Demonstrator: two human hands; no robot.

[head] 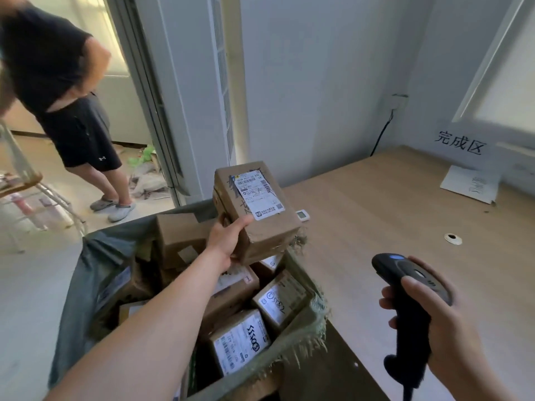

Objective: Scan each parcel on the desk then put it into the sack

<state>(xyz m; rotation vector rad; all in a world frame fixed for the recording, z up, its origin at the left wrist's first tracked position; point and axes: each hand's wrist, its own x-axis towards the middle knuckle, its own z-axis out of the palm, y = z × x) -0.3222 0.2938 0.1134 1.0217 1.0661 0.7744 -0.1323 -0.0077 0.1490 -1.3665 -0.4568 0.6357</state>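
Your left hand (228, 241) grips a brown cardboard parcel (254, 211) by its near end, label up, holding it in the air above the open sack (301, 340) at the desk's left edge. Under it the sack is packed with other labelled boxes (238, 340), piled close to the frayed rim. Your right hand (431, 319) is closed around the black scanner (405, 299), held over the wooden desk (390, 215). The desk top is mostly bare: a small white device (303, 214) lies just behind the parcel, a cable hole (453, 238) sits mid-surface, and a paper sheet (470, 183) lies by the far wall. Beyond the sack, to your left, a person (66, 91) stands on open floor, well apart.
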